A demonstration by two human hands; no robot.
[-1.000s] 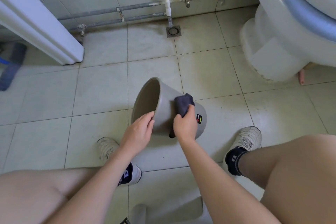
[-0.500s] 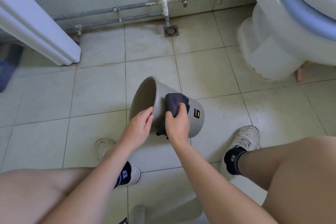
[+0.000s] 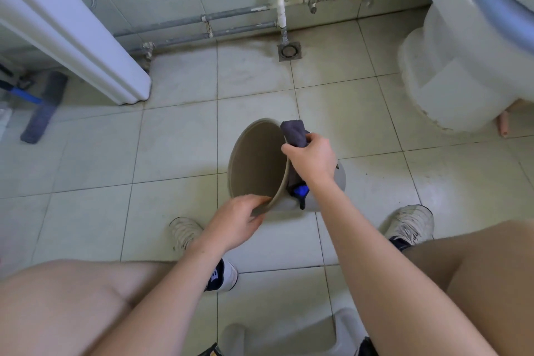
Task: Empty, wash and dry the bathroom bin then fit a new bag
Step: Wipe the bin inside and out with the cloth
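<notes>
Grey bin (image 3: 341, 179) is gripped at its rim by left hand (image 3: 235, 222); dark cloth (image 3: 294, 133), clutched in right hand (image 3: 313, 159), is wiping it dry; inside likely next.

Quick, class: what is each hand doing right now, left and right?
Left hand: grips the bin at its near rim.
Right hand: grips a dark grey cloth against the bin's outer wall.

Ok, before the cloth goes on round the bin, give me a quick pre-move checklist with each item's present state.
1. Left hand holds the bin at its near rim: ok.
2. Right hand grips the cloth: ok.
3. Cloth against the bin's outer wall near the rim: ok.
4. Bin empty inside: ok, for the part in view.
5. Bin dry: cannot tell.
6. New bag within reach: cannot tell, none in view.
</notes>
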